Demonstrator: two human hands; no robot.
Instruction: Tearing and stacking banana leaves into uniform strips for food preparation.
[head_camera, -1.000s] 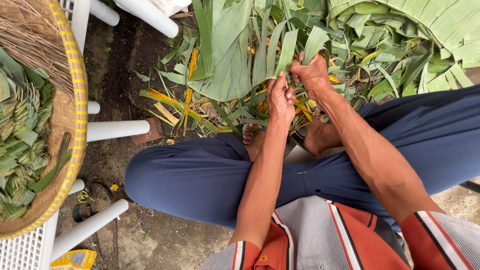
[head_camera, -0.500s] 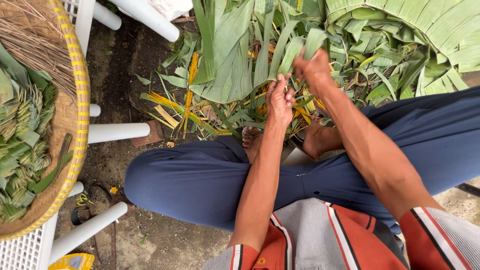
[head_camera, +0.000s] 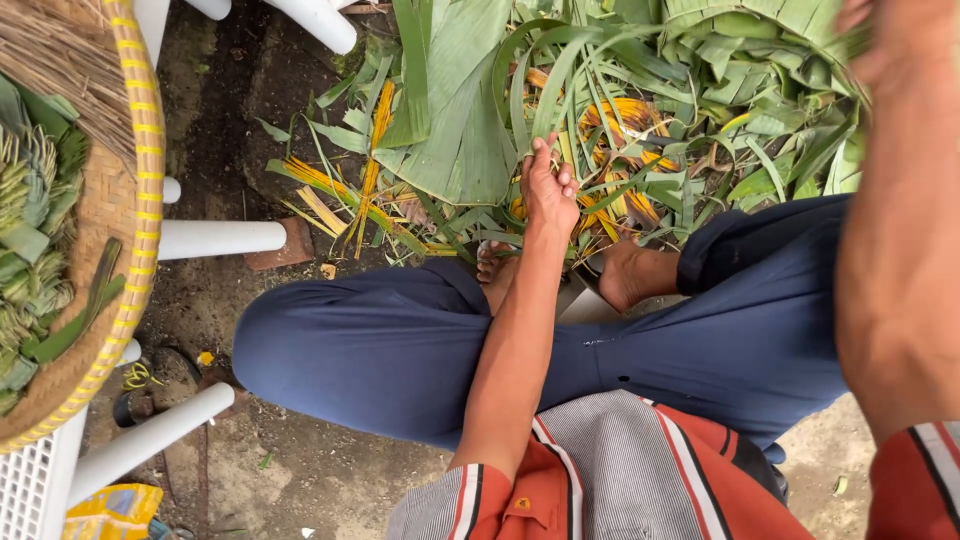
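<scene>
I sit cross-legged in blue trousers over a pile of green and yellow palm leaves (head_camera: 470, 120) on the ground. My left hand (head_camera: 547, 188) reaches down into the pile, its fingers curled around thin green leaf strips (head_camera: 560, 75) that arch upward from it. My right hand (head_camera: 885, 40) is raised at the top right corner, close to the camera and blurred. Only part of it shows, so what it holds is not visible. My bare feet (head_camera: 630, 275) rest just below the leaf pile.
A round woven tray (head_camera: 120, 200) with a yellow-stitched rim sits at the left on a white plastic chair (head_camera: 215, 238) and holds folded green leaf pieces (head_camera: 30, 250). A brick (head_camera: 290, 250) lies on the dirt ground, and a yellow packet (head_camera: 110, 510) lies at the bottom left.
My right hand has lifted away from the leaves, up and to the right toward the camera. My left hand stays at the pile, still gripping leaf strips.
</scene>
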